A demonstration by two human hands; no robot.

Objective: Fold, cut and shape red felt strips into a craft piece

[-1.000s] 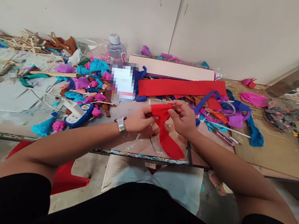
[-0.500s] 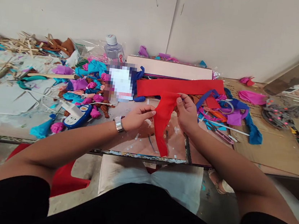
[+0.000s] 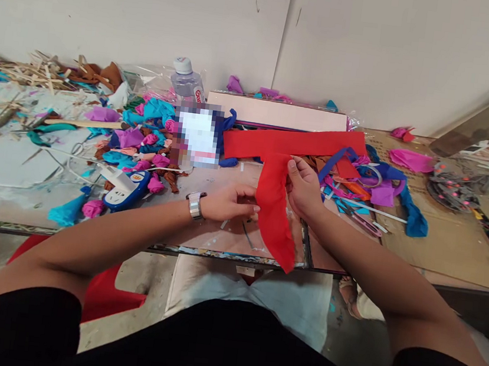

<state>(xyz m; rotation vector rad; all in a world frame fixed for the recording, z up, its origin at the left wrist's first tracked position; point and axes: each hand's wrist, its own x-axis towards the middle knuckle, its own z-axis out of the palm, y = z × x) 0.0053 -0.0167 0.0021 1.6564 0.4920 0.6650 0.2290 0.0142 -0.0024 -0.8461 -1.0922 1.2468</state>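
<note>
The right hand (image 3: 304, 187) is pinching the top of a red cloth strip (image 3: 274, 210), which is hanging down over the near edge of the worktop (image 3: 450, 250). The left hand (image 3: 228, 202) is touching the strip's left edge with its fingertips, fingers loosely curled. Just beyond, a longer red band (image 3: 249, 142) is lying flat across the worktop, with a water bottle (image 3: 186, 83) standing at the far left of it.
</note>
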